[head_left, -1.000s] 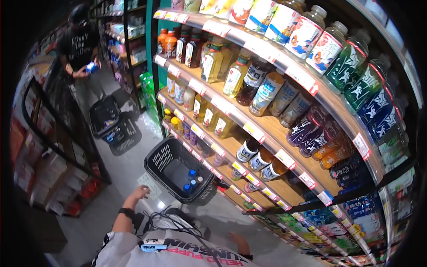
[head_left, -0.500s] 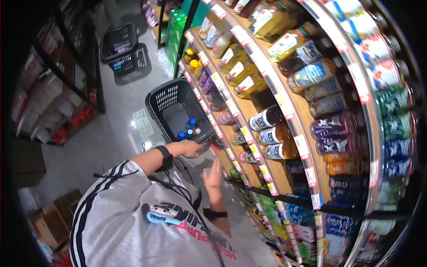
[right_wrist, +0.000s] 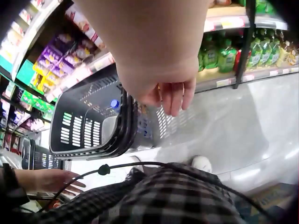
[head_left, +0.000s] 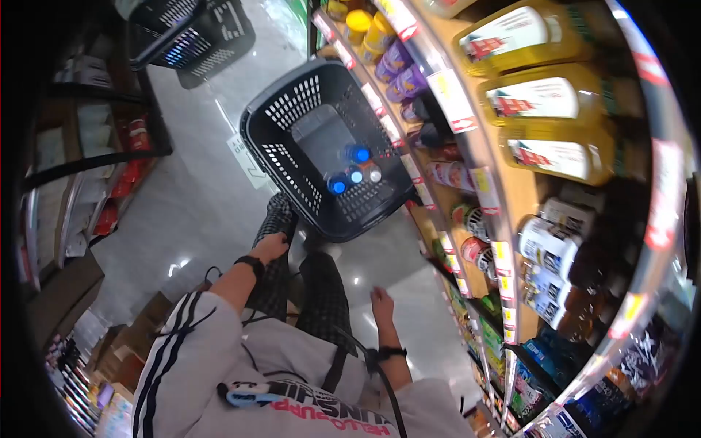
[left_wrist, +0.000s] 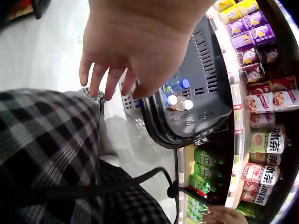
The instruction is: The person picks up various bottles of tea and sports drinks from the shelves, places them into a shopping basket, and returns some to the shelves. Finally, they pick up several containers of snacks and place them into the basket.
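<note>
My left hand [head_left: 270, 248] hangs beside my leg in the head view, holding nothing; in the left wrist view its fingers point down, slightly spread. My right hand [head_left: 382, 305] hangs lower right, apart from the basket; the right wrist view shows its loosely bent, empty fingers [right_wrist: 176, 98]. On the floor in front of my feet stands a black basket [head_left: 252, 139], against the shelf front. Several bottles with blue or pale caps stand inside it, one a blue-capped bottle [head_left: 361, 155]. Neither hand touches the basket in the head view.
Shelves of drinks rise on the right, with yellow bottles [head_left: 544, 98] and white-labelled bottles [head_left: 544, 252]. Another basket [head_left: 164, 33] lies farther up the aisle. Cardboard boxes [head_left: 139, 328] are at lower left, below a left-hand shelf unit. A dark cord hangs in front of my body.
The head view has tilted down, and the basket looks larger. My hands, close together half a second ago, are now farther apart, the left one back beside my leg.
</note>
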The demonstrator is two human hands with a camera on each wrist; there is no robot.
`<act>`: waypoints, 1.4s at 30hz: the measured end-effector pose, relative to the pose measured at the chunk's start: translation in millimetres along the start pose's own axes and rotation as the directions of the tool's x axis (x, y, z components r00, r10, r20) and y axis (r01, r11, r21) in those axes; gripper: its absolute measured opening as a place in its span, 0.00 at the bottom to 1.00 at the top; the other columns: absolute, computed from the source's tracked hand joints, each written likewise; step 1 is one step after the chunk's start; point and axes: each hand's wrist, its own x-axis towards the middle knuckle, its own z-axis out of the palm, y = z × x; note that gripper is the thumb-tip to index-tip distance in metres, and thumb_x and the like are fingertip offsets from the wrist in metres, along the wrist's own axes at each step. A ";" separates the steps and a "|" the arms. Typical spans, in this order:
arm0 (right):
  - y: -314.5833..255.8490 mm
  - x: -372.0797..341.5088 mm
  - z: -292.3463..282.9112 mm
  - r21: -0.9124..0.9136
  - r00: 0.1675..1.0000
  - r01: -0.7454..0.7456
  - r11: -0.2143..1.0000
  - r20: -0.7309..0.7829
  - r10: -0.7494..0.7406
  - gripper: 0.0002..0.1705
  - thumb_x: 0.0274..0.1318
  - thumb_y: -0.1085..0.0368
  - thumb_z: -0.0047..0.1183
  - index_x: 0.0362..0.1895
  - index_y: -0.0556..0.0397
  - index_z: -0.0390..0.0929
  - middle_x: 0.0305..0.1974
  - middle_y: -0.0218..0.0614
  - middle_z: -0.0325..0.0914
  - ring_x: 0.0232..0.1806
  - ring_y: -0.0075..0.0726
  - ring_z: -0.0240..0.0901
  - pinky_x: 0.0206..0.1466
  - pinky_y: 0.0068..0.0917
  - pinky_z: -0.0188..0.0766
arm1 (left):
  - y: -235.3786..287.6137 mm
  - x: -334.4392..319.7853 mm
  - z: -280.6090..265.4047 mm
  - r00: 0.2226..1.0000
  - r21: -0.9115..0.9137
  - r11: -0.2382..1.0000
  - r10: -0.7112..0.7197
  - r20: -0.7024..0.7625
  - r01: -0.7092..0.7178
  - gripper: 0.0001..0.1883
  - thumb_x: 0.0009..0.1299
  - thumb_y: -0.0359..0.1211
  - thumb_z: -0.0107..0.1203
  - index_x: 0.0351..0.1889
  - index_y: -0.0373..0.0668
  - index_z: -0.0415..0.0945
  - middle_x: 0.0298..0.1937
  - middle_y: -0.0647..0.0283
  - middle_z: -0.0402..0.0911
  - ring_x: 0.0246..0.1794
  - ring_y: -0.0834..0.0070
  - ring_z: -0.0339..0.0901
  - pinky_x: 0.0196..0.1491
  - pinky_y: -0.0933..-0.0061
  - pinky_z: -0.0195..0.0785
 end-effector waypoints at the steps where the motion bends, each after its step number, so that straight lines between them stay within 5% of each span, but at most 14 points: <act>1: -17.0 25.4 14.2 0.008 0.997 -0.073 0.997 0.003 0.073 0.15 0.53 0.59 0.50 0.41 0.53 0.77 0.31 0.42 0.79 0.34 0.42 0.76 0.40 0.32 0.70 | -6.1 2.9 3.8 1.000 -0.009 1.000 0.002 0.008 -0.002 0.19 0.57 0.38 0.49 0.45 0.41 0.74 0.40 0.47 0.78 0.43 0.53 0.74 0.48 0.57 0.66; 5: -85.4 130.1 82.0 0.492 0.995 -0.060 0.869 -0.043 0.093 0.11 0.57 0.64 0.47 0.41 0.56 0.75 0.30 0.32 0.77 0.34 0.26 0.74 0.36 0.23 0.69 | 1.4 26.9 -16.2 0.990 -0.166 0.979 0.132 0.049 -0.123 0.16 0.60 0.35 0.48 0.44 0.41 0.73 0.37 0.51 0.78 0.40 0.53 0.75 0.42 0.57 0.67; 7: -124.1 176.3 97.6 0.695 0.962 -0.271 0.666 0.172 0.213 0.12 0.57 0.65 0.48 0.43 0.54 0.76 0.34 0.35 0.78 0.37 0.29 0.74 0.41 0.25 0.68 | 24.0 41.7 -40.7 0.964 -0.146 0.953 0.258 -0.069 -0.265 0.13 0.62 0.30 0.48 0.45 0.39 0.71 0.34 0.54 0.78 0.35 0.59 0.76 0.38 0.63 0.68; 11: -128.2 263.5 135.5 0.669 0.971 -0.238 0.705 0.174 0.163 0.12 0.56 0.68 0.46 0.44 0.55 0.75 0.32 0.31 0.76 0.31 0.21 0.70 0.32 0.17 0.66 | 45.2 79.2 -91.9 0.933 -0.011 0.943 0.327 -0.152 -0.333 0.13 0.60 0.31 0.50 0.44 0.43 0.72 0.36 0.56 0.77 0.33 0.57 0.76 0.38 0.61 0.69; 15: -111.7 355.4 154.5 0.707 0.872 -0.452 0.544 0.221 0.437 0.33 0.53 0.63 0.48 0.64 0.39 0.55 0.50 0.36 0.69 0.42 0.31 0.71 0.39 0.24 0.66 | 37.6 104.3 -111.3 0.931 0.082 0.944 0.328 -0.159 -0.318 0.13 0.61 0.30 0.50 0.44 0.45 0.71 0.39 0.56 0.77 0.34 0.56 0.76 0.37 0.60 0.69; 20: -105.3 446.2 173.0 0.505 0.891 -0.454 0.734 0.232 0.391 0.28 0.50 0.59 0.58 0.57 0.32 0.66 0.43 0.37 0.72 0.37 0.33 0.73 0.35 0.26 0.69 | 35.5 106.0 -120.0 0.921 0.059 0.924 0.382 -0.072 -0.378 0.13 0.60 0.30 0.51 0.45 0.44 0.71 0.40 0.57 0.76 0.34 0.59 0.76 0.34 0.61 0.70; 23: -130.0 458.6 158.6 0.432 0.796 -0.604 0.670 0.279 0.538 0.22 0.45 0.62 0.62 0.47 0.39 0.71 0.35 0.34 0.73 0.33 0.29 0.73 0.31 0.27 0.72 | 34.5 106.7 -118.9 0.933 -0.052 0.932 0.356 -0.047 -0.358 0.13 0.60 0.30 0.52 0.44 0.43 0.72 0.39 0.58 0.76 0.33 0.62 0.77 0.34 0.64 0.70; 24: -138.8 456.0 155.9 0.410 0.778 -0.627 0.662 0.291 0.557 0.21 0.43 0.64 0.62 0.45 0.40 0.72 0.35 0.34 0.73 0.32 0.29 0.72 0.31 0.27 0.72 | 36.2 107.8 -118.8 0.933 -0.047 0.933 0.355 -0.055 -0.358 0.13 0.60 0.30 0.52 0.45 0.43 0.72 0.40 0.58 0.76 0.32 0.63 0.77 0.34 0.65 0.70; 27: -131.3 436.5 171.4 0.126 0.994 -0.025 0.992 0.111 0.011 0.19 0.38 0.67 0.60 0.40 0.42 0.74 0.35 0.34 0.73 0.31 0.30 0.71 0.29 0.27 0.70 | 37.4 103.0 -118.2 0.951 -0.085 0.948 0.301 -0.067 -0.306 0.14 0.61 0.30 0.53 0.46 0.42 0.72 0.41 0.57 0.76 0.33 0.65 0.77 0.36 0.67 0.70; 30: -150.2 399.0 157.9 0.262 0.983 -0.097 0.960 0.175 0.051 0.17 0.36 0.67 0.57 0.37 0.45 0.74 0.35 0.33 0.73 0.32 0.31 0.71 0.33 0.28 0.69 | 47.7 93.7 -115.9 0.967 -0.228 0.940 0.246 -0.059 -0.253 0.15 0.62 0.31 0.53 0.48 0.41 0.71 0.44 0.55 0.75 0.37 0.65 0.77 0.41 0.68 0.69; 34: -179.5 306.4 94.8 0.259 0.880 0.447 0.856 0.042 -0.473 0.15 0.40 0.64 0.53 0.38 0.49 0.73 0.35 0.39 0.74 0.35 0.41 0.72 0.41 0.33 0.67 | 85.2 58.9 -144.8 0.948 -0.207 0.939 0.230 -0.221 -0.276 0.21 0.60 0.30 0.53 0.53 0.44 0.67 0.47 0.54 0.75 0.46 0.57 0.74 0.47 0.64 0.68; 35: -202.5 268.6 58.8 0.238 0.886 0.423 0.874 0.092 -0.454 0.18 0.39 0.63 0.56 0.40 0.49 0.73 0.40 0.42 0.74 0.44 0.48 0.69 0.48 0.38 0.66 | 83.6 51.4 -146.8 0.939 -0.129 0.953 0.238 -0.250 -0.276 0.30 0.56 0.31 0.57 0.58 0.46 0.63 0.55 0.52 0.69 0.50 0.55 0.71 0.49 0.62 0.67; 38: -267.6 156.1 -54.4 0.163 0.890 0.418 0.894 0.125 -0.439 0.15 0.45 0.60 0.56 0.41 0.40 0.74 0.32 0.41 0.68 0.37 0.48 0.69 0.40 0.38 0.67 | 115.8 -2.4 -158.9 0.872 0.117 0.953 0.302 -0.385 -0.279 0.42 0.48 0.34 0.65 0.63 0.50 0.57 0.63 0.48 0.59 0.56 0.48 0.66 0.54 0.58 0.63; 42: -314.1 21.2 -199.7 0.268 0.843 0.494 0.827 0.084 -0.531 0.12 0.46 0.58 0.56 0.38 0.39 0.76 0.29 0.37 0.66 0.29 0.42 0.69 0.32 0.34 0.66 | 171.2 -101.2 -162.8 0.679 0.219 0.713 0.701 -0.217 -0.666 0.60 0.36 0.41 0.74 0.68 0.48 0.48 0.67 0.43 0.50 0.64 0.47 0.55 0.64 0.58 0.52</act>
